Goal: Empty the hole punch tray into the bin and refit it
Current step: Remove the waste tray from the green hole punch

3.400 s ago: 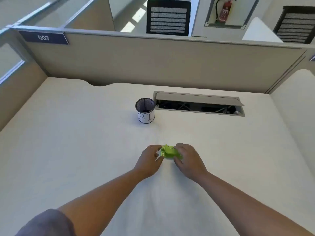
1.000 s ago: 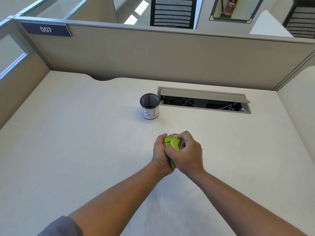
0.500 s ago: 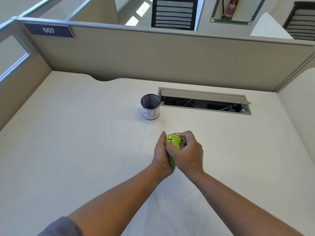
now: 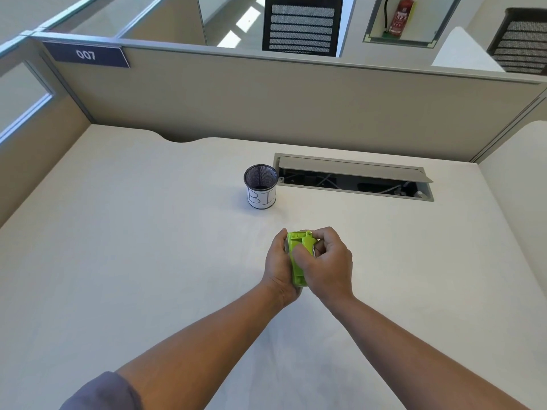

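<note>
We find the green hole punch (image 4: pixel 298 255) clasped between both hands above the pale desk (image 4: pixel 133 261), near its middle. The left hand (image 4: pixel 278 266) cups its left side and underside, fingers curled closed around the body, thumb lying along the upper left edge. The right hand (image 4: pixel 327 264) closes over it from the right, its thumb pressed on the green face, its fingers bent at the far end. Whether the tray is seated or loosened, we cannot tell. The mesh bin (image 4: pixel 261 186), labelled in handwritten letters, stands upright farther back, apart from the hands, just beside the open cable hatch (image 4: pixel 355 179).
</note>
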Action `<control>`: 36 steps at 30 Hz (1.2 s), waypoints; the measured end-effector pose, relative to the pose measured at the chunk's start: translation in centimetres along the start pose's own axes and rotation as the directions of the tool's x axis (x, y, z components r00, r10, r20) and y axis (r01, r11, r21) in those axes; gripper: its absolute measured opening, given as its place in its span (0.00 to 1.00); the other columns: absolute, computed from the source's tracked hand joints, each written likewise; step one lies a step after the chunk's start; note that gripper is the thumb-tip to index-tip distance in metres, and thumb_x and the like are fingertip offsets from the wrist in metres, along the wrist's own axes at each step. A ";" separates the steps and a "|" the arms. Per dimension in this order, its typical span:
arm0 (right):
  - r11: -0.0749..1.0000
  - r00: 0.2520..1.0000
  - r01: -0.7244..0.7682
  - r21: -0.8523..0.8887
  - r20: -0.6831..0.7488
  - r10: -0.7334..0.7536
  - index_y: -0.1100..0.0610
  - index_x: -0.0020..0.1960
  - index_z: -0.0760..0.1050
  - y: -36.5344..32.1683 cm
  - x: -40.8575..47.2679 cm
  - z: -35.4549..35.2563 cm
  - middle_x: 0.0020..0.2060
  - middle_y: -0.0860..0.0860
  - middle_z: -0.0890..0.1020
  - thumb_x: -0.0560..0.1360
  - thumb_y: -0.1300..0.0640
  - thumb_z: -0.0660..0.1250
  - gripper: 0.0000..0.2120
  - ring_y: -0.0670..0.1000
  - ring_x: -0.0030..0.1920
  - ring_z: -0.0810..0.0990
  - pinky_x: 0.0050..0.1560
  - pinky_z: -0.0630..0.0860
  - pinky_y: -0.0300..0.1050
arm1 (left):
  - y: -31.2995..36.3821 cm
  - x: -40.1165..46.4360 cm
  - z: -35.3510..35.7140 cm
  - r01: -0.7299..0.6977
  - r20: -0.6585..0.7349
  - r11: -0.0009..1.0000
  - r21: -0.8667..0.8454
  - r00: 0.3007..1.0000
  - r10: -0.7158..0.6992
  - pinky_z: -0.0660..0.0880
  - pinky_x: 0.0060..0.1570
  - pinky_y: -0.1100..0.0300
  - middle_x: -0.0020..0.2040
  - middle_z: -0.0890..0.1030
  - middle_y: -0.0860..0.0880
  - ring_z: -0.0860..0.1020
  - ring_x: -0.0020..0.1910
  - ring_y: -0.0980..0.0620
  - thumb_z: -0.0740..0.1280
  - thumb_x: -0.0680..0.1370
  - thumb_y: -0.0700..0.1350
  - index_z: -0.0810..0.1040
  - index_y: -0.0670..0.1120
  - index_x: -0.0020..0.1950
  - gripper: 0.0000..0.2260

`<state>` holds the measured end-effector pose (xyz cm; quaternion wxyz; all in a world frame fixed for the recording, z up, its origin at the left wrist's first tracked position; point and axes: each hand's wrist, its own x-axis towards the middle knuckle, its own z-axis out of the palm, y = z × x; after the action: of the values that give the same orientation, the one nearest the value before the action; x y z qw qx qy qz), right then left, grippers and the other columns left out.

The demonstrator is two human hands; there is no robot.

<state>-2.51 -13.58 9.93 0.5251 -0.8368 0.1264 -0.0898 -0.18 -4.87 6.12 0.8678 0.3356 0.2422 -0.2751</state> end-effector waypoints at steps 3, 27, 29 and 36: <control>0.999 1.000 -0.006 0.039 -0.003 0.006 0.51 0.42 0.75 0.1 0.0 -0.1 0.25 0.41 0.72 0.62 0.48 0.69 0.11 0.44 0.28 0.69 0.30 0.69 0.40 | 0.0 0.0 0.1 0.004 0.003 1.000 0.000 1.000 -0.004 0.80 0.43 0.58 0.44 0.83 0.43 0.84 0.42 0.47 0.54 0.81 0.61 0.81 0.44 0.50 0.25; 0.750 0.909 -0.401 0.526 0.329 0.255 0.59 0.48 0.81 0.9 2.8 -2.2 0.37 0.57 0.80 0.77 0.48 0.70 0.14 0.56 0.36 0.75 0.35 0.74 0.42 | 1.3 0.3 -0.5 -0.001 0.036 0.989 -0.147 0.999 0.006 0.75 0.46 0.52 0.45 0.80 0.41 0.79 0.40 0.43 0.55 0.81 0.60 0.84 0.42 0.52 0.25; 0.743 0.903 -0.418 0.523 0.326 0.279 0.55 0.45 0.79 1.0 3.1 -2.6 0.28 0.49 0.77 0.80 0.51 0.67 0.09 0.49 0.28 0.74 0.27 0.71 0.37 | 1.6 0.4 -0.8 -0.008 0.039 0.991 -0.133 0.999 0.014 0.76 0.41 0.55 0.43 0.77 0.42 0.76 0.37 0.45 0.56 0.81 0.59 0.83 0.42 0.54 0.25; 0.881 0.916 -0.385 0.277 0.236 0.326 0.49 0.57 0.82 5.6 5.2 -2.3 0.43 0.51 0.78 0.77 0.50 0.71 0.10 0.48 0.40 0.76 0.35 0.75 0.40 | 2.5 0.9 -2.2 -0.032 0.039 0.992 -0.123 0.999 0.037 0.75 0.38 0.57 0.41 0.77 0.44 0.75 0.35 0.47 0.56 0.80 0.59 0.81 0.42 0.56 0.23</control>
<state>1.09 -19.46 5.98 0.6694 -0.7084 0.2136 0.0662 1.61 -2.02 5.27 0.8962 0.2800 0.2348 -0.2516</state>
